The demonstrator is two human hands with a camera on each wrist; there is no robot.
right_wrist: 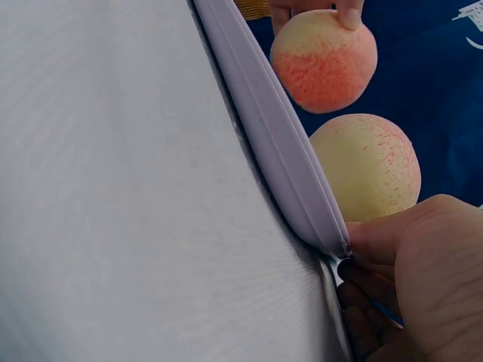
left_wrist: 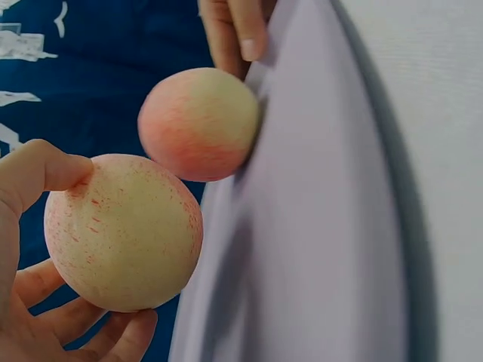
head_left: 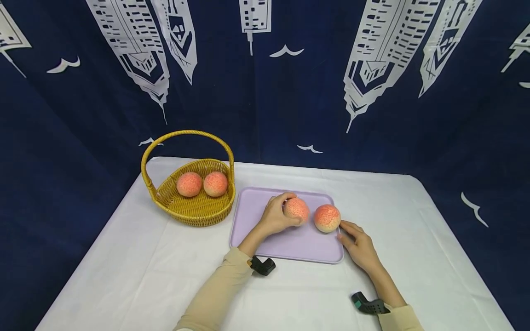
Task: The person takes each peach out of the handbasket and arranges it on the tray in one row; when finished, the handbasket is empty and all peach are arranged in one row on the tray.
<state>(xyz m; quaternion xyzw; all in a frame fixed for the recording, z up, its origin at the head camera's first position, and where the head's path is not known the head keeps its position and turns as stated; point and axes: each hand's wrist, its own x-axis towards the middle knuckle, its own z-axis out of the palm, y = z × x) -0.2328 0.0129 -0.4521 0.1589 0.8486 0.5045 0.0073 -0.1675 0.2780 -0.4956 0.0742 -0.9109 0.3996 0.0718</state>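
- Lilac tray (head_left: 285, 248): we are finding it lying flat on the white tablecloth (head_left: 136, 280), right of centre in the frame.
- Left hand (head_left: 275, 217): we are seeing it holding the left-hand peach (head_left: 297, 210), just right of centre. The thumb and fingers are spreading to the fruit's width and pressing on opposite sides, with no slack showing.
- Right hand (head_left: 361, 247): we are noting its fingertips meeting the tray's right edge, thumb and fingers bent. We are not able to tell whether it is pinching the rim.
- Right-hand peach (head_left: 327, 218): it is sitting on the tray near the right fingertips, just beside the held fruit.
- Basket (head_left: 203, 218): it is standing left of centre, its handle upright, with two peaches (head_left: 216, 184) lying inside, side by side.
- Handling: we are judging the held fruit round and likely to roll, so we are advising light, even pressure around its widest part, and a straight lift before any sideways travel.
- Risk: we are flagging a possible knock against the neighbouring peach; steady right fingertips at the rim are our recommended guard against the tray sliding.
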